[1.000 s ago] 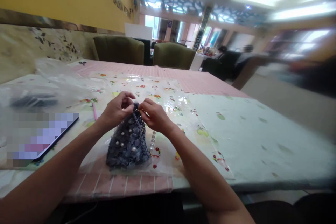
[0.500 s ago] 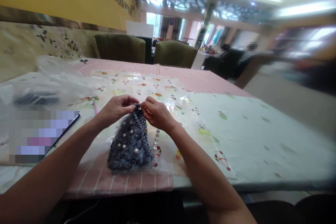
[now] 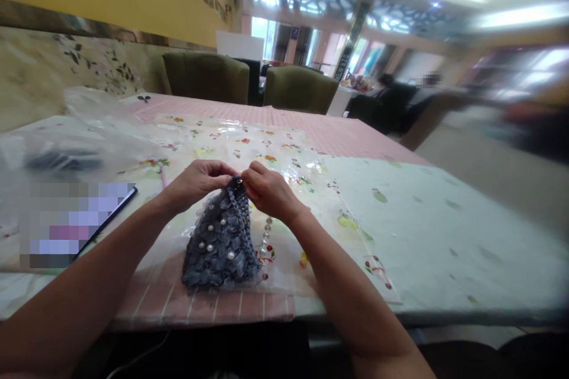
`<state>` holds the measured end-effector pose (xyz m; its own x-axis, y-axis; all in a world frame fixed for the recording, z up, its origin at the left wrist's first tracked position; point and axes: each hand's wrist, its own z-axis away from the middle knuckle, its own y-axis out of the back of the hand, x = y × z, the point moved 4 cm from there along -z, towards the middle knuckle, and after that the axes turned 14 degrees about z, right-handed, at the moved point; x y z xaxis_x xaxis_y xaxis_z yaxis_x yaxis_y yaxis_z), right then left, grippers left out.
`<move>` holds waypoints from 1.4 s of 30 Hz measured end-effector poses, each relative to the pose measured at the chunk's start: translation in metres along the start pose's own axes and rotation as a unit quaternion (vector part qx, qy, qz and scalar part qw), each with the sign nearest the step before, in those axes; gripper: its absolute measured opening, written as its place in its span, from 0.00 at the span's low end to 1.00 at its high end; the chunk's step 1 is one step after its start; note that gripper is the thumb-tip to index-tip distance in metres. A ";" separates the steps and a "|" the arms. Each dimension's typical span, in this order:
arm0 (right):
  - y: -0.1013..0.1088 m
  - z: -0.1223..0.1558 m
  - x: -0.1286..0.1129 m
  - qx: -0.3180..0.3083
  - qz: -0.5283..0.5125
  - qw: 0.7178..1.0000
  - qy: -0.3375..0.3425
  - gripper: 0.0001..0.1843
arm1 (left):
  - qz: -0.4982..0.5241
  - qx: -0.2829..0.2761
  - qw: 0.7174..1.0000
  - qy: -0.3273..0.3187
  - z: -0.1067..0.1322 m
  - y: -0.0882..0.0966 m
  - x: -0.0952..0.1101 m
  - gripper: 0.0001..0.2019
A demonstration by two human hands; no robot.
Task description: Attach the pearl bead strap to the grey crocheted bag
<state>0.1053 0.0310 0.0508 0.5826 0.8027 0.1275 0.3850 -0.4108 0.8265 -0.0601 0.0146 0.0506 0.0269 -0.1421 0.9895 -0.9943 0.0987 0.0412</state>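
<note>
A small dark blue-grey knitted bag (image 3: pixel 220 243) studded with white pearl beads stands on the table in front of me. My left hand (image 3: pixel 198 182) pinches its top edge from the left, fingers closed on the fabric. From the right, my right hand (image 3: pixel 267 190) pinches the same top corner, where a small metal ring shows between the fingertips. A string of pearl beads (image 3: pixel 265 240) lies beside the bag on a clear plastic sheet (image 3: pixel 275 157).
A dark tablet (image 3: pixel 84 222) lies at the left, with a pink stick (image 3: pixel 162 177) beside it. A crumpled plastic bag (image 3: pixel 66 142) holds dark items. Scissors (image 3: pixel 143 98) lie far back. Two green chairs (image 3: pixel 249 80) stand beyond the table (image 3: pixel 422 231); people sit farther off.
Both hands stay pinched on the bag's top with small finger shifts. The view has drifted slightly, and the bag top sits a little higher in the picture.
</note>
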 end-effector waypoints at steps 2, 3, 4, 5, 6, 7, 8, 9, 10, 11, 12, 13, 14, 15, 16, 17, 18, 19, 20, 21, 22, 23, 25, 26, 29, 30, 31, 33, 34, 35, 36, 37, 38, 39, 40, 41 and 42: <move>0.000 0.000 0.000 -0.001 0.007 1.000 0.000 0.09 | 0.005 0.001 1.000 0.003 0.000 0.000 0.000 0.13; -0.001 0.000 0.000 -0.002 0.009 1.000 -0.001 0.09 | 0.005 0.002 1.000 0.004 0.000 0.000 0.000 0.13; -0.001 0.000 0.000 -0.002 0.010 1.000 -0.002 0.09 | 0.004 0.002 1.000 0.005 0.000 0.000 0.000 0.13; -0.001 0.000 0.000 -0.003 0.010 1.000 -0.002 0.09 | 0.002 0.002 1.000 0.007 0.000 0.000 0.000 0.13; -0.001 0.000 0.000 -0.004 0.010 1.000 -0.002 0.09 | -0.001 0.001 1.000 0.008 0.000 0.000 -0.001 0.13; -0.001 0.000 0.000 -0.005 0.010 1.000 -0.001 0.09 | -0.005 -0.001 1.000 0.009 -0.001 0.000 -0.001 0.13; -0.001 0.000 0.000 -0.006 0.011 1.000 -0.001 0.09 | -0.009 -0.002 1.000 0.009 -0.001 0.000 0.000 0.13; -0.001 0.000 0.000 -0.008 0.011 1.000 0.000 0.09 | -0.012 -0.003 1.000 0.008 -0.001 0.000 0.000 0.13; -0.002 0.000 0.000 -0.011 0.013 1.000 0.001 0.09 | -0.016 -0.004 1.000 0.008 -0.001 0.001 0.000 0.13; -0.002 0.000 0.000 -0.013 0.015 1.000 0.001 0.09 | -0.021 -0.005 1.000 0.007 -0.001 0.001 0.001 0.13; -0.001 0.000 0.000 -0.015 0.017 1.000 0.000 0.09 | -0.026 -0.007 1.000 0.007 -0.001 0.001 0.001 0.13; -0.001 0.000 0.000 -0.017 0.019 1.000 0.000 0.10 | -0.031 -0.009 0.999 0.008 0.000 0.001 0.001 0.12; -0.001 0.000 0.000 -0.018 0.022 1.000 -0.001 0.10 | -0.036 -0.011 0.999 0.008 0.000 0.001 0.001 0.12; 0.000 0.000 0.000 -0.019 0.025 1.000 -0.002 0.10 | -0.040 -0.013 0.999 0.008 0.000 0.001 0.002 0.12; 0.001 0.000 0.000 -0.022 0.026 0.999 -0.001 0.10 | -0.042 -0.014 0.999 0.007 0.000 0.001 0.001 0.12; 0.001 0.000 0.000 -0.025 0.028 0.999 0.002 0.10 | -0.042 -0.013 0.999 0.006 0.000 0.001 0.001 0.12; 0.002 0.000 0.000 -0.029 0.030 0.999 0.006 0.10 | -0.041 -0.011 0.999 0.005 0.000 0.000 0.001 0.12; 0.002 0.000 -0.001 -0.035 0.033 0.999 0.011 0.10 | -0.040 -0.007 0.999 0.003 0.000 0.000 0.000 0.12; 0.002 0.000 -0.002 -0.043 0.036 0.998 0.015 0.10 | -0.040 -0.004 0.999 0.001 -0.001 0.000 -0.001 0.13; 0.002 0.000 -0.003 -0.051 0.041 0.998 0.019 0.10 | -0.039 0.001 0.999 0.001 -0.001 0.000 -0.002 0.13; 0.002 0.000 -0.003 -0.058 0.048 0.997 0.022 0.09 | -0.037 0.004 0.999 0.001 -0.001 0.000 -0.003 0.13; 0.002 -0.001 -0.004 -0.063 0.054 0.996 0.023 0.09 | -0.033 0.007 0.999 0.001 -0.001 0.000 -0.003 0.13; 0.001 -0.001 -0.004 -0.068 0.066 0.995 0.022 0.09 | -0.022 0.007 1.000 0.004 -0.001 0.000 -0.004 0.13; 0.001 -0.001 -0.004 -0.069 0.070 0.995 0.021 0.09 | -0.017 0.005 1.000 0.006 -0.001 0.000 -0.004 0.13; 0.000 -0.001 -0.003 -0.067 0.070 0.995 0.019 0.09 | -0.001 -0.005 1.000 0.020 -0.001 -0.001 -0.004 0.15; 0.000 -0.001 -0.003 -0.066 0.069 0.995 0.019 0.09 | 0.005 -0.007 1.000 0.027 -0.001 -0.002 -0.005 0.15; -0.001 0.000 -0.002 -0.063 0.069 0.995 0.020 0.09 | 0.011 -0.007 0.999 0.033 0.000 -0.002 -0.005 0.16; -0.002 0.000 -0.002 -0.057 0.068 0.996 0.022 0.09 | 0.021 -0.006 0.999 0.046 0.000 -0.002 -0.006 0.16; -0.002 0.000 -0.002 -0.054 0.067 0.996 0.022 0.09 | 0.024 -0.006 0.998 0.050 0.000 -0.002 -0.006 0.16; -0.002 0.000 -0.003 -0.051 0.064 0.996 0.022 0.09 | 0.027 -0.006 0.998 0.053 0.000 -0.001 -0.005 0.16; -0.003 0.000 -0.003 -0.048 0.061 0.997 0.021 0.09 | 0.027 -0.007 0.998 0.056 0.000 -0.001 -0.005 0.16; -0.003 0.000 -0.003 -0.046 0.057 0.997 0.020 0.09 | 0.026 -0.008 0.998 0.058 0.000 -0.001 -0.004 0.16; -0.003 0.000 -0.003 -0.044 0.052 0.998 0.018 0.09 | 0.024 -0.009 0.998 0.060 0.000 -0.001 -0.004 0.15; -0.003 0.000 -0.003 -0.043 0.047 0.998 0.015 0.09 | 0.022 -0.010 0.998 0.061 0.001 0.000 -0.003 0.15; -0.003 0.000 -0.003 -0.043 0.042 0.998 0.015 0.09 | 0.020 -0.011 0.998 0.061 0.001 0.000 -0.002 0.15; -0.003 0.000 -0.003 -0.043 0.036 0.998 0.015 0.09 | 0.019 -0.012 0.998 0.062 0.001 -0.001 -0.002 0.15; -0.003 0.000 -0.004 -0.043 0.030 0.998 0.017 0.09 | 0.019 -0.013 0.998 0.060 0.001 -0.001 -0.001 0.14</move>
<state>0.1020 0.0294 0.0479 0.5772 0.7930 0.1950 0.2871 -0.4207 0.8606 -0.0591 0.0139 0.0492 0.0037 -0.0183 0.9998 -0.9918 0.1276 0.0060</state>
